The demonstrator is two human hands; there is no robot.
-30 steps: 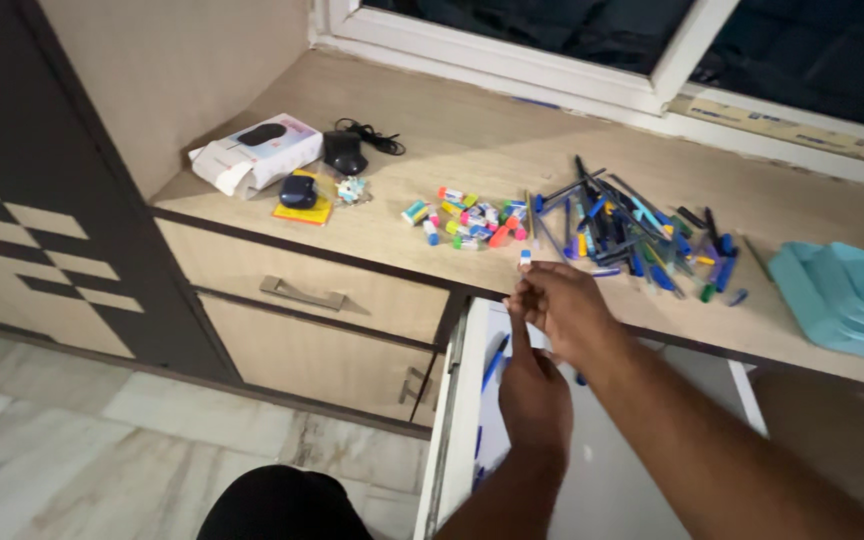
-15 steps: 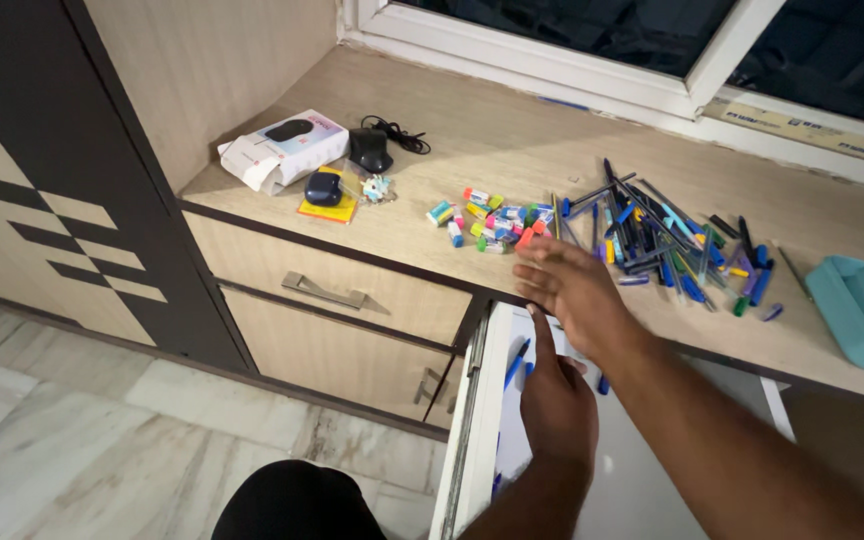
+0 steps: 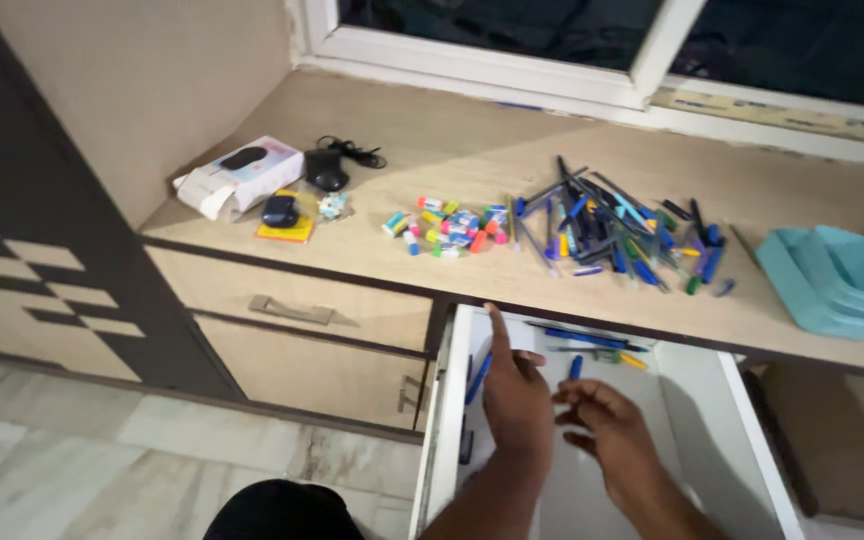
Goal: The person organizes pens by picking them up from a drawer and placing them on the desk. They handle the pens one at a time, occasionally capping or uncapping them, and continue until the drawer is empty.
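Both of my hands are down inside an open white drawer [image 3: 449,400] below the wooden counter [image 3: 452,150]. My left hand [image 3: 517,395] lies flat on the drawer bottom, its index finger stretched toward the back left corner. Just to its right, my right hand [image 3: 604,428] hovers with loosely curled, spread fingers and nothing in it. Blue pens [image 3: 582,338] lie at the back of the drawer, and another blue pen [image 3: 477,378] lies by the left wall. On the counter above are a heap of pens [image 3: 602,225] and a cluster of small coloured erasers [image 3: 447,225].
Stacked teal trays [image 3: 832,285] stand at the counter's right end. At its left end are a white box [image 3: 237,175], a black mouse [image 3: 327,170] and a dark case on a yellow pad [image 3: 280,212]. Closed drawers with a metal handle [image 3: 292,310] are at left, above a marble floor.
My right hand came off the counter edge and dropped into the drawer beside my left hand. The small piece it held a second ago is no longer in it.
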